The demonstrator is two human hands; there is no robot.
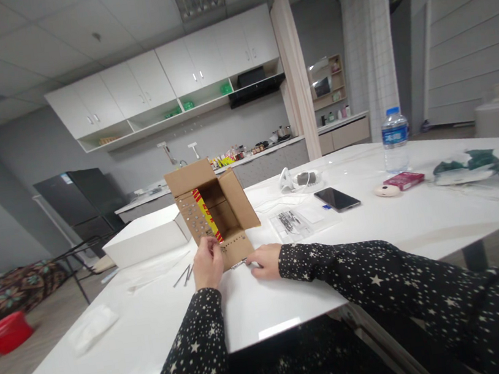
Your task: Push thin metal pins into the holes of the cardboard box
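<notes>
An opened cardboard box (227,205) stands tilted on the white table, its flaps spread and its inside facing me. Yellow-and-red tape runs along one flap's edge, and small metallic dots are scattered on the left flap and lined up along the lower one. My left hand (209,262) is closed on the lower edge of the left flap. At the lower flap's edge, my right hand (265,261) pinches a thin metal rod (240,263), whose tip lies near the cardboard. Two thin dark rods (183,275) lie on the table left of my left hand.
Right of the box are a clear plastic bag of small parts (298,222), a phone (337,199), a pink box (404,180) and a water bottle (395,140). Behind on the left sits a white box (145,237). Crumpled white tissue (93,328) lies near the left edge.
</notes>
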